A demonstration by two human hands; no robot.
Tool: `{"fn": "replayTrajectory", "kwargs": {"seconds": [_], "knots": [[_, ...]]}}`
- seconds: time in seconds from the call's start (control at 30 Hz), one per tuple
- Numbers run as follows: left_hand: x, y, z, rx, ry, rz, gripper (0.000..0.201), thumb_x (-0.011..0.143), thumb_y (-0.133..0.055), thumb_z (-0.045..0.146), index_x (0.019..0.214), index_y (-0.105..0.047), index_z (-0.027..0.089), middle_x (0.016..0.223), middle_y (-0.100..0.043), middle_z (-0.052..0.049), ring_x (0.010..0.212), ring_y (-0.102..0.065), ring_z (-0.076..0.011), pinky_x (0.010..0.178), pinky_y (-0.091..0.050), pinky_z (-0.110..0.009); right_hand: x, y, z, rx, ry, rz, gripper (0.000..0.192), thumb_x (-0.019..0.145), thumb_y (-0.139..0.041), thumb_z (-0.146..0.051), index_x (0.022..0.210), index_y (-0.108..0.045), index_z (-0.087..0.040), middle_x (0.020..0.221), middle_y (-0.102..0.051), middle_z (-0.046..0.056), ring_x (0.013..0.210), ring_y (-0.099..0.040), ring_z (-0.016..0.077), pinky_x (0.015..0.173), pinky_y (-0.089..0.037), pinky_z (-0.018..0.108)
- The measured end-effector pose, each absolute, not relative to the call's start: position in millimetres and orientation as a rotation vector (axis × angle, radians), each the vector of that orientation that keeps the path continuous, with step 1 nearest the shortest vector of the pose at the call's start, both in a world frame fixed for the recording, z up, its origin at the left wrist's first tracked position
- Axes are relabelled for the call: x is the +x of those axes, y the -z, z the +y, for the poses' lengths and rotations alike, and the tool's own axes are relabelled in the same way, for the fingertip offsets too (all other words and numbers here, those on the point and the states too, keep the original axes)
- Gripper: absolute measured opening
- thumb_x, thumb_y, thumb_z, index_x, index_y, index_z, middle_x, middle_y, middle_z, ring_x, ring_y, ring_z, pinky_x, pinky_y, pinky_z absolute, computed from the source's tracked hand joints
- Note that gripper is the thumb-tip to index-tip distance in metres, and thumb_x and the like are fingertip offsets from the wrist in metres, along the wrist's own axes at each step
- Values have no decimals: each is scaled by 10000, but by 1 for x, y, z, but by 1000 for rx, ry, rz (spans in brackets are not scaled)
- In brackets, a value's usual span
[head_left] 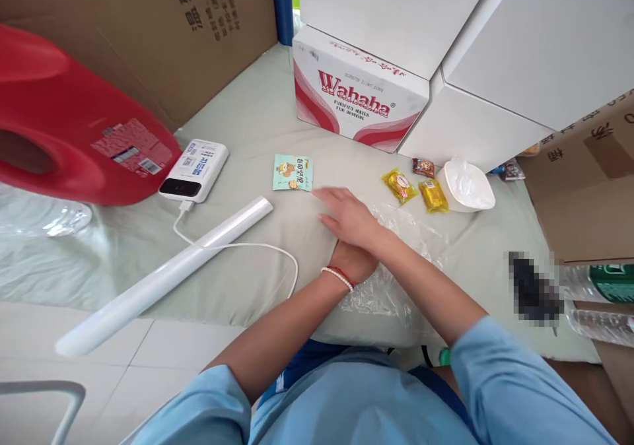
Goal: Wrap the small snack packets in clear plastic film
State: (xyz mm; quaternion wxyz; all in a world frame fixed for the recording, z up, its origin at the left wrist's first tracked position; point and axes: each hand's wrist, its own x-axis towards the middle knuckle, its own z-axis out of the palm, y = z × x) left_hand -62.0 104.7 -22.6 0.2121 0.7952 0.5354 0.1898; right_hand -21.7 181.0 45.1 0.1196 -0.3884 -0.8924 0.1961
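Clear plastic bag [396,260], thin, crinkled and see-through, lies spread flat on the pale green bed sheet [247,128] right in front of me. My right hand [349,217] rests palm down with its fingers stretched out flat, crossing over my left hand [352,260], which sits beneath it at the bag's left edge; I cannot tell whether the left grips anything. Just beyond lie a teal snack packet [292,172] and two yellow candies [416,189].
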Motion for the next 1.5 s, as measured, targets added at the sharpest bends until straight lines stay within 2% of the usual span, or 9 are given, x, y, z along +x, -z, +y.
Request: {"fn": "replayTrajectory", "kwargs": {"seconds": [0.1, 0.3, 0.43, 0.53, 0.7, 0.93, 1.17, 1.37, 1.5], "knots": [[-64, 27, 107, 2301, -479, 1417, 604, 1028, -409, 350, 1618, -336, 242, 1692, -344, -104, 1583, -271, -338, 1305, -110, -617, -79, -21, 231, -1146, -451, -2658, 660, 961, -644, -321, 1566, -416, -188, 1668, -345, 110, 1487, -338, 324, 1188, -393, 495], [-66, 27, 109, 2364, -478, 1401, 579, 1032, -397, 335, 1598, -381, 214, 1691, -336, -121, 1584, -270, -324, 1309, -136, -590, -95, -7, 256, -1391, -374, -2541, 338, 1039, -421, -200, 1309, -624, -188, 1248, -662, 111, 1170, -572, 278, 988, -527, 422], [-65, 23, 110, 2365, -545, 1433, 494, 1037, -395, 327, 1501, -535, 231, 1565, -536, -125, 1535, -369, -311, 1300, -147, -616, -24, -33, 220, -1439, -642, -1936, 271, 1021, -493, -383, 1084, -678, -195, 1046, -656, 65, 988, -613, 215, 834, -567, 341], [-65, 23, 109, 2373, -560, 1460, 498, 1053, -369, 406, 1487, -549, 241, 1619, -471, -115, 1550, -344, -299, 1289, -159, -636, 55, -55, 177, -1401, -1064, -1438, 363, 916, -640, -539, 1054, -684, -206, 837, -619, 4, 694, -557, 144, 549, -490, 244], [-65, 26, 109, 2404, -520, 1493, 536, 1066, -310, 414, 1530, -500, 224, 1664, -396, -123, 1567, -314, -299, 1274, -166, -640, 151, -61, 111, -1441, -1312, -1004, 474, 710, -864, -500, 1020, -698, -183, 802, -642, -8, 587, -504, 94, 439, -357, 195], [-65, 27, 112, 2419, -511, 1541, 546, 1066, -270, 346, 1580, -429, 252, 1658, -411, -111, 1556, -343, -280, 1275, -176, -592, 168, -29, 84, -1861, -662, -1561, 536, 872, -691, -518, 1302, -660, -200, 1170, -676, 127, 859, -676, 226, 709, -596, 373], [-68, 20, 109, 2397, -545, 1579, 537, 1059, -289, 329, 1548, -477, 211, 1649, -423, -128, 1553, -344, -299, 1265, -195, -610, 153, -17, 81, -1429, -501, -2505, 447, 998, -584, -318, 1441, -611, -264, 1605, -448, 128, 1410, -520, 296, 1112, -503, 485], [-80, 19, 110, 2281, -517, 1714, 522, 1052, -331, 357, 1536, -486, 237, 1648, -420, -123, 1550, -346, -312, 1256, -88, -694, 170, -24, 109, -1312, -738, -2501, 444, 1022, -555, -371, 1447, -601, -250, 1550, -525, 126, 1299, -605, 247, 1060, -527, 425], [-82, 20, 111, 2253, -505, 1704, 521, 1056, -331, 359, 1548, -472, 259, 1659, -403, -108, 1560, -329, -304, 1262, -71, -691, 192, -43, 189, -1687, -371, -2316, 416, 1016, -513, -369, 1349, -656, -165, 1271, -696, 152, 1015, -665, 258, 971, -540, 434]]}}
